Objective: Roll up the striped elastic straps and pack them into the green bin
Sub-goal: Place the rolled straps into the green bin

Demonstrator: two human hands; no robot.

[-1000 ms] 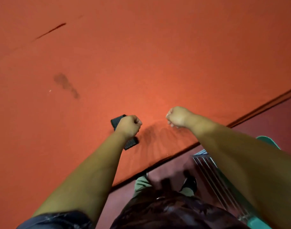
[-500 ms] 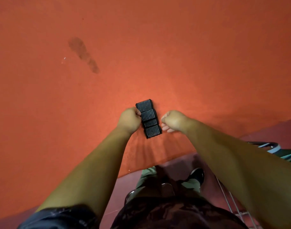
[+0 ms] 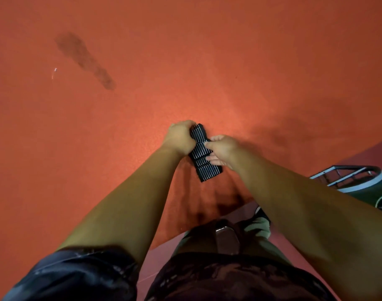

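A person's left hand (image 3: 181, 136) and right hand (image 3: 221, 152) close together on a striped elastic strap (image 3: 204, 156), folded or rolled into a dark, white-lined bundle held over an orange table (image 3: 207, 61). The left hand is wrapped around the far end of the bundle; the right hand's fingers (image 3: 209, 145) pinch its middle from the other side, leaving the near end sticking out free below both grips. The bundle looks compact, so the rolling appears close to finished, though whether it is wound or merely stacked in folds is hard to tell from this angle. Packing is not yet done: what seems to be the green bin (image 3: 359, 185) sits well apart, down and to the right of the grip, past the table's near edge (image 3: 235, 210), only partly in view. The tabletop around the hands is bare, giving open room in every direction
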